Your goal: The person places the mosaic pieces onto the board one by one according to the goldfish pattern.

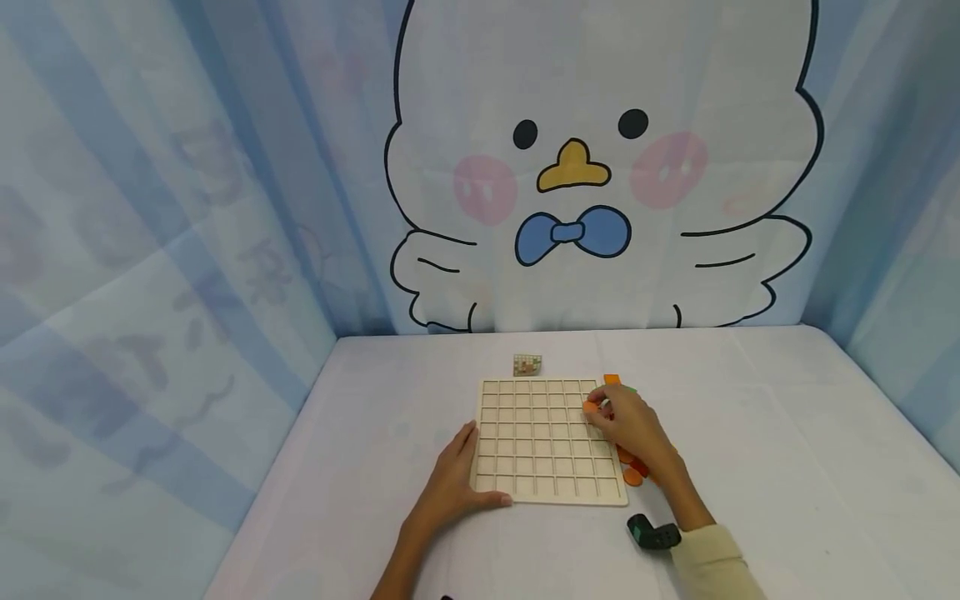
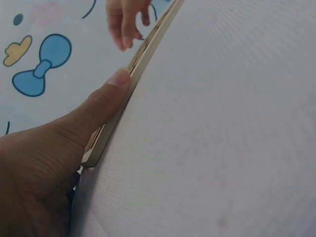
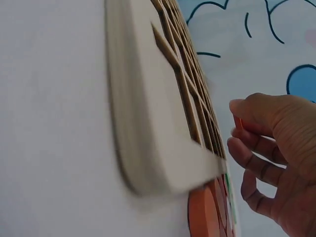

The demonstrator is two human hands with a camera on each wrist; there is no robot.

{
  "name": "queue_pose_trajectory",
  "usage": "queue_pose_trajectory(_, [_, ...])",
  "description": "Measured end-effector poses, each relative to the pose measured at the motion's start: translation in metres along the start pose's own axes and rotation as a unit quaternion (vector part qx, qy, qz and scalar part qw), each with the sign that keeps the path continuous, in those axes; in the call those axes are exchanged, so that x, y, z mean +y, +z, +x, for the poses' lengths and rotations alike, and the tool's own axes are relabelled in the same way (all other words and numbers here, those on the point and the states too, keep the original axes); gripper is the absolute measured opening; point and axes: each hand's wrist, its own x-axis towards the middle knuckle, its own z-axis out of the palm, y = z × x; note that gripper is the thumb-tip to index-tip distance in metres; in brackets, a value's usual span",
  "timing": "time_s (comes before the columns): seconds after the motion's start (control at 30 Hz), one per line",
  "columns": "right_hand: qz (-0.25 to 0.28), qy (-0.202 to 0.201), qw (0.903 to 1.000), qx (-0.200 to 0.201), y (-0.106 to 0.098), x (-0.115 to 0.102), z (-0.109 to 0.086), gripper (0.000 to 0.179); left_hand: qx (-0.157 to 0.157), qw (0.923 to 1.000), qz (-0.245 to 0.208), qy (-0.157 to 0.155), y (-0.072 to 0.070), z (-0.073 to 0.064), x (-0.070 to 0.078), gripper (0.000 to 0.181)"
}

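A pale wooden grid board [image 1: 548,429] lies flat on the table. My left hand [image 1: 453,483] holds its near left corner, fingers along the left side and thumb against the front edge; in the left wrist view the thumb [image 2: 101,106] lies along that edge, while the other fingers are hidden. Over the board's right part, my right hand [image 1: 633,425] pinches an orange disc [image 1: 590,407] between thumb and fingertips. The right wrist view shows the disc [image 3: 238,122] edge-on, raised above the board. More orange discs [image 1: 633,477] lie beside the board's right edge, partly under my right forearm.
A small patterned card or packet [image 1: 527,365] sits behind the board. An orange square piece [image 1: 612,379] and a red piece [image 1: 639,468] lie at the board's right. A black device [image 1: 654,533] is at my right wrist. Printed curtains surround the white table [image 1: 360,433].
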Motion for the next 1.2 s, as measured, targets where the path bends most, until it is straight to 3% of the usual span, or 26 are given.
queue_pose_trajectory(0.2, [0.015, -0.055, 0.9980, -0.026, 0.021, -0.022, 0.012, 0.022, -0.004, 1.0000, -0.005, 0.000, -0.001, 0.000, 0.001, 0.128])
queue_pose_trajectory(0.43, [0.053, -0.069, 0.9946, -0.055, 0.044, -0.043, 0.020, 0.021, -0.002, 0.9999, 0.003, 0.011, -0.002, 0.000, 0.001, 0.126])
queue_pose_trajectory(0.6, [0.059, -0.093, 0.9928, -0.046, 0.056, -0.054, 0.024, 0.019, -0.003, 0.9998, 0.002, 0.017, -0.002, 0.000, 0.000, 0.126])
queue_pose_trajectory(0.93, [0.071, -0.094, 0.9921, -0.043, 0.078, -0.077, 0.030, 0.018, -0.003, 0.9998, 0.000, 0.020, -0.003, -0.001, -0.001, 0.124])
queue_pose_trajectory(1.2, [0.028, -0.104, 0.9939, -0.019, 0.088, -0.089, 0.034, 0.017, -0.004, 0.9996, 0.004, 0.027, -0.004, -0.001, -0.001, 0.123])
